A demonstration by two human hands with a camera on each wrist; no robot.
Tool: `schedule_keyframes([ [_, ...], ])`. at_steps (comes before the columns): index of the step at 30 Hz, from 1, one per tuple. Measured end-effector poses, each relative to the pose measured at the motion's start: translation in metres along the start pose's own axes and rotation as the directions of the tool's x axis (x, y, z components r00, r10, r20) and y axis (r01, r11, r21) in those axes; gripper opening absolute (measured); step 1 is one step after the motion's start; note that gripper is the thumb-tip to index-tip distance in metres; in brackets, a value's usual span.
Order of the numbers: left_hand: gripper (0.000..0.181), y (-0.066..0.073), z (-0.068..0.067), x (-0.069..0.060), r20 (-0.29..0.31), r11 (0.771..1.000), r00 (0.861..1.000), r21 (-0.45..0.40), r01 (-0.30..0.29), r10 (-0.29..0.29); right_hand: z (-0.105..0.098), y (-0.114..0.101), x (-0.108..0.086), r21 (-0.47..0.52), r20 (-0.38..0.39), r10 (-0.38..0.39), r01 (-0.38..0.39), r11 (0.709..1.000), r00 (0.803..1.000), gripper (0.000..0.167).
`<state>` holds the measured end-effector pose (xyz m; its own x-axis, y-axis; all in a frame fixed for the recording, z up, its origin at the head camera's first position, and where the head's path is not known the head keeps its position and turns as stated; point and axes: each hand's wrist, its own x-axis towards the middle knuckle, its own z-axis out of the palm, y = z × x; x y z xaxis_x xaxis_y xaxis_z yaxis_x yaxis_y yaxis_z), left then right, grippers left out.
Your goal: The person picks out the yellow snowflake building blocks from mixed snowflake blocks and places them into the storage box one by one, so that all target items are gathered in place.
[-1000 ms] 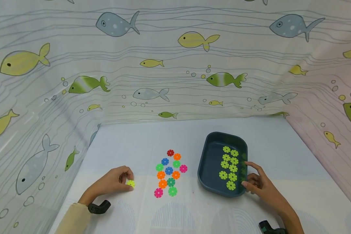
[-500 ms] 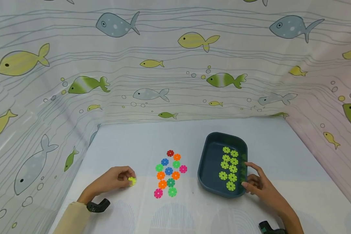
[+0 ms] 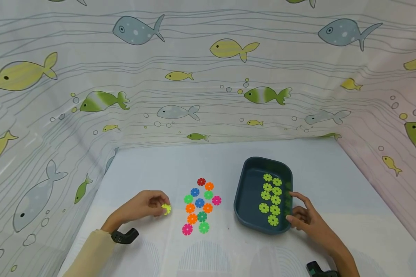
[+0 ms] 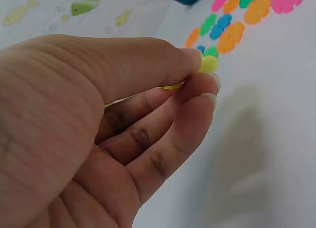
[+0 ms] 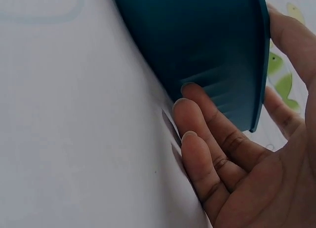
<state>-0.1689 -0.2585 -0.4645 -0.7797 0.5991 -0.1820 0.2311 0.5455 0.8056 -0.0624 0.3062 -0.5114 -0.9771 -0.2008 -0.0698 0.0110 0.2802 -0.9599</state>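
Note:
My left hand pinches a yellow notched plastic disc between thumb and fingertips, left of a cluster of coloured discs. In the left wrist view only a sliver of the yellow disc shows past the thumb; the fingers hide the rest. My right hand holds the right side of a dark blue-green tray. In the right wrist view, the thumb lies at the rim while fingertips rest along and below the outer wall of the tray. Several yellow-green discs lie inside the tray's right half.
Between the hands, a cluster of red, orange, blue, green and pink discs lies flat on the white table. Fish-printed sheeting rises behind the table and on both sides. Each wrist wears a black device.
My left hand has moved right and slightly away from me, carrying the yellow disc toward the coloured cluster. The right hand and the tray have stayed put.

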Motion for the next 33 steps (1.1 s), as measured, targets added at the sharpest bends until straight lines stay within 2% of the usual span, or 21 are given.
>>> schedule_keyframes([
  [3,0.02,0.005,0.001,0.008,0.016,1.0,1.0,0.003,-0.017,0.017,0.0,0.0,0.0,0.002,0.0,0.0,0.0,1.0,1.0,0.075],
  [7,0.021,0.012,0.003,0.017,0.043,0.999,0.998,-0.017,-0.037,0.038,-0.001,0.001,-0.001,-0.007,0.017,-0.035,0.035,0.999,0.999,0.075],
  [16,0.022,0.029,0.007,0.035,0.075,0.998,0.995,-0.018,-0.06,0.062,-0.001,0.001,0.0,0.005,0.01,-0.031,0.031,1.0,0.999,0.075],
  [23,0.02,0.04,0.009,0.051,0.102,0.992,0.987,-0.012,-0.125,0.126,0.0,0.0,0.0,-0.003,0.005,-0.028,0.028,1.0,1.0,0.075],
  [29,0.02,0.055,0.011,0.067,0.155,0.985,0.973,-0.057,-0.163,0.17,0.0,-0.002,-0.001,-0.006,0.001,-0.025,0.025,1.0,1.0,0.074],
  [33,0.019,0.065,0.014,0.079,0.208,0.975,0.954,-0.099,-0.2,0.217,0.0,-0.002,0.0,-0.006,0.004,-0.032,0.032,0.999,0.999,0.074],
])
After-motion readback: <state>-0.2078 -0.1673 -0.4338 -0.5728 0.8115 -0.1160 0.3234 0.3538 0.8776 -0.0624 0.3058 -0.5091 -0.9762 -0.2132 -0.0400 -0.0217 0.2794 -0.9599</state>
